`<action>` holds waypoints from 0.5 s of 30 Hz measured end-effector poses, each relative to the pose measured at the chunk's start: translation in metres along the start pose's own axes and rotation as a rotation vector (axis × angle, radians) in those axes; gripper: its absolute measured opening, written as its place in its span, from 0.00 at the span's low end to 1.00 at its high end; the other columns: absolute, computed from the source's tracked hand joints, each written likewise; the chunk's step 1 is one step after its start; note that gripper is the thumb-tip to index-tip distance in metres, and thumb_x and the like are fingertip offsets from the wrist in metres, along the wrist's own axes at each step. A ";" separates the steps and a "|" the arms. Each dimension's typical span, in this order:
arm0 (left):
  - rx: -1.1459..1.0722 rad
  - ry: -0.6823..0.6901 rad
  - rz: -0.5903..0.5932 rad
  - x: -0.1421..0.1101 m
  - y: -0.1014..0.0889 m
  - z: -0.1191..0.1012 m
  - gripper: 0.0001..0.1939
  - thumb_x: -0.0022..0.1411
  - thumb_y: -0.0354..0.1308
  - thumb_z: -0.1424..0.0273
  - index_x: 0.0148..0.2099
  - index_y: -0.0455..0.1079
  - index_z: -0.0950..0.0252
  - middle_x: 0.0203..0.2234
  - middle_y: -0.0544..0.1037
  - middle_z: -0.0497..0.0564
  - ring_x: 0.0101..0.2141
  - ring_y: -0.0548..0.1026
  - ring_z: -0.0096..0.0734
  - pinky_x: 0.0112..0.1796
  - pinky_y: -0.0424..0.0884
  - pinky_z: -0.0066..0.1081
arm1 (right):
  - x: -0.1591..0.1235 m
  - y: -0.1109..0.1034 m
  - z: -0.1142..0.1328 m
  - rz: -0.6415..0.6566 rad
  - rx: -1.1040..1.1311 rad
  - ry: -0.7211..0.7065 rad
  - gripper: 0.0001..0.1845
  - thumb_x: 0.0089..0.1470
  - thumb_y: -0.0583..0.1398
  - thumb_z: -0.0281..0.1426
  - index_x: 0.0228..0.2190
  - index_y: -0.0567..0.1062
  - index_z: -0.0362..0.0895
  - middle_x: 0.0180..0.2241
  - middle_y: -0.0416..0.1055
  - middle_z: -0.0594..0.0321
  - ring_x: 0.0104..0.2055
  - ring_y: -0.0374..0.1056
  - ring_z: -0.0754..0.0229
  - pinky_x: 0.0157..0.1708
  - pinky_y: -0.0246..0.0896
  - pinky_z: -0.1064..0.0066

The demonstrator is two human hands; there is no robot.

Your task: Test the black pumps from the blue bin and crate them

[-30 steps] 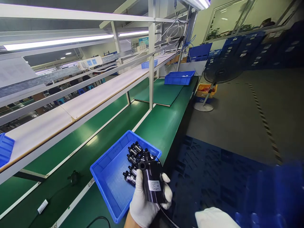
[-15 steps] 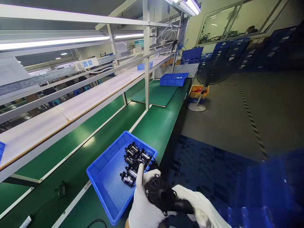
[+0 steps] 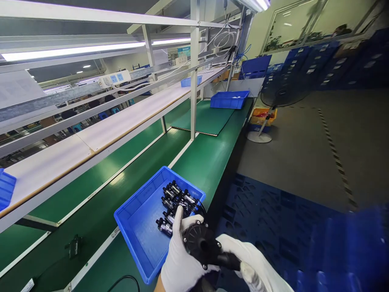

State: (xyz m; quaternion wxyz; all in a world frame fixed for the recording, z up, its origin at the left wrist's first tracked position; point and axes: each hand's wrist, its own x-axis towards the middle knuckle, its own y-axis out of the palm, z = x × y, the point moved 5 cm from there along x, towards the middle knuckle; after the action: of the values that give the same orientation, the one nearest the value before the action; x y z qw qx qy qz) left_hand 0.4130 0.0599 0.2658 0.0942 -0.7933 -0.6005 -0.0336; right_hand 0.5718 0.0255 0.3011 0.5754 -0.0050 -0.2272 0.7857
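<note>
My left hand [image 3: 180, 255], in a white glove, is wrapped around a small black pump [image 3: 200, 243] with its thumb pointing up. The round face of the pump, with screws about its rim and a nozzle in the middle, is turned towards me. From the right, my gloved right hand [image 3: 255, 261] has its fingers closed on the pump's side pipe. Just beyond my left hand is a blue tray [image 3: 138, 243], with several black pumps [image 3: 176, 198] clustered at its right end. My left hand overlaps the tray's near right side and hides part of it.
The tray stands on a green conveyor bench [image 3: 209, 158] under a white frame and shelf [image 3: 121, 121]. A black part [image 3: 73, 246] with a cable lies at the lower left. Further off are another blue tray [image 3: 229, 99] and a standing fan [image 3: 282, 93].
The view has turned slightly left, so the bench and tray sit further right in it. Both hands stay on the pump, whose pose looks nearly the same.
</note>
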 end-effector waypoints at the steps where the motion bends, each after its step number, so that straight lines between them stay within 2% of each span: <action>1: -0.005 -0.002 0.003 0.000 -0.001 0.001 0.69 0.43 0.78 0.62 0.73 0.32 0.66 0.57 0.72 0.68 0.59 0.70 0.53 0.64 0.56 0.47 | 0.001 0.000 0.000 0.005 0.016 0.006 0.44 0.57 0.37 0.66 0.34 0.76 0.47 0.29 0.73 0.56 0.30 0.71 0.53 0.33 0.70 0.67; 5: -0.051 -0.041 -0.005 0.003 -0.004 -0.004 0.69 0.43 0.77 0.56 0.73 0.35 0.68 0.56 0.73 0.67 0.58 0.71 0.54 0.64 0.56 0.48 | 0.001 0.000 0.001 -0.002 0.023 0.011 0.41 0.60 0.38 0.63 0.37 0.76 0.47 0.31 0.75 0.56 0.33 0.74 0.53 0.34 0.70 0.67; 10: -0.108 -0.113 -0.008 0.007 -0.005 -0.013 0.73 0.37 0.76 0.48 0.73 0.37 0.69 0.54 0.76 0.67 0.56 0.72 0.58 0.63 0.56 0.52 | -0.001 -0.002 0.002 -0.026 -0.060 0.030 0.38 0.64 0.38 0.60 0.34 0.74 0.48 0.32 0.75 0.58 0.34 0.74 0.54 0.35 0.67 0.68; 15: -0.072 -0.130 0.009 0.005 -0.002 -0.009 0.75 0.37 0.76 0.47 0.73 0.35 0.71 0.55 0.74 0.69 0.56 0.72 0.58 0.63 0.56 0.52 | -0.005 -0.001 -0.001 -0.035 -0.036 0.037 0.37 0.65 0.38 0.58 0.36 0.76 0.48 0.30 0.74 0.61 0.31 0.72 0.57 0.33 0.64 0.70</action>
State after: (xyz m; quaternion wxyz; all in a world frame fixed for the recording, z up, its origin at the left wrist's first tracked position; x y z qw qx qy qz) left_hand 0.4133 0.0635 0.2756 0.0267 -0.7995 -0.6001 -0.0031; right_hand 0.5744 0.0220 0.2993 0.5929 -0.0258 -0.2308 0.7711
